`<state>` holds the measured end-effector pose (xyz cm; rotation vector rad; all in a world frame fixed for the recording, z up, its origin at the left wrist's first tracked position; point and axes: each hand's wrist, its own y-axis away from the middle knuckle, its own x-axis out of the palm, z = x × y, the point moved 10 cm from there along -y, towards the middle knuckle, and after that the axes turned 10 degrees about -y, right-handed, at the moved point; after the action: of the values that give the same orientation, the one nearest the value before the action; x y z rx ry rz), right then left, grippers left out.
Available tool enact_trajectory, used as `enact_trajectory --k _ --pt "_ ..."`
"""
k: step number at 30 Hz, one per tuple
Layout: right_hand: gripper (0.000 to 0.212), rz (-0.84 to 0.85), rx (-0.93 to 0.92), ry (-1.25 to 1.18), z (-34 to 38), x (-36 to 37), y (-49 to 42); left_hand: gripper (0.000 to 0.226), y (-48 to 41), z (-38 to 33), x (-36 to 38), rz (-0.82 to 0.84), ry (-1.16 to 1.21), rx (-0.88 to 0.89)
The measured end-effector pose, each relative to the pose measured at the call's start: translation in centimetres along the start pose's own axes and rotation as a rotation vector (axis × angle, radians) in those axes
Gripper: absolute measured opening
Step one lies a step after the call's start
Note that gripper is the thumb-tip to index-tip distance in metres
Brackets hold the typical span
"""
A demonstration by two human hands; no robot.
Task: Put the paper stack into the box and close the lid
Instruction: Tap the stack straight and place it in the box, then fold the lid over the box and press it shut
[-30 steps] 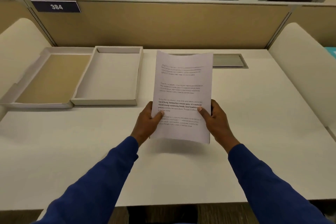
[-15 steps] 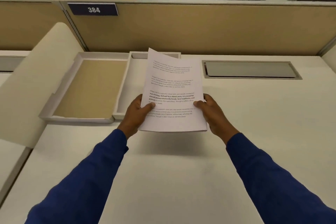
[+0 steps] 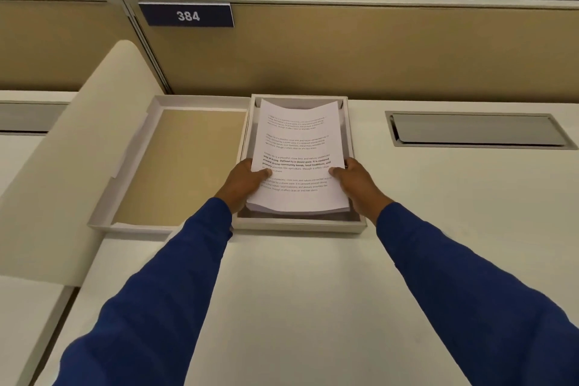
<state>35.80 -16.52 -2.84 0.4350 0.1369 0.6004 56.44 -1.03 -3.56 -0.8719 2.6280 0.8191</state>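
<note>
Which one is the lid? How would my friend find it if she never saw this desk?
Find the blue sign reading 384 on the tan wall, then look down to the white desk. Two shallow trays sit side by side there; the lid is the left one. Its inside is tan and bare, while the box beside it has the paper stack over it.

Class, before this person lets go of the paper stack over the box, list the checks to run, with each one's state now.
1. Paper stack over the box, not the lid: ok.
2. Left hand and right hand gripping both side edges: ok.
3. Stack lying flat on the box floor: not ok, near edge raised.
4. Box holding nothing else: cannot tell.
5. Lid open, beside the box: ok.
</note>
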Motion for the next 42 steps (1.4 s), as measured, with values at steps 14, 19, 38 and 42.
enact_trajectory --k 14,19,38,42 --pt "0.036 -0.117 0.058 0.066 -0.9 0.0 -3.9 0.039 -3.9 0.5 1.2 -0.018 -0.068 -0.145" --pt "0.053 -0.204 -0.003 0.102 -0.5 -0.4 -3.9 0.040 -3.9 0.1 0.3 -0.144 -0.197 -0.156" --pt "0.067 -0.404 -0.242 0.690 -2.6 -3.6 2.1 0.046 12.6 7.7 -11.6 -0.977 -0.267 -0.029" --pt "0.057 -0.387 -0.213 0.740 -3.2 -3.6 1.7 0.070 14.4 12.5 -13.7 -1.049 -0.282 -0.265"
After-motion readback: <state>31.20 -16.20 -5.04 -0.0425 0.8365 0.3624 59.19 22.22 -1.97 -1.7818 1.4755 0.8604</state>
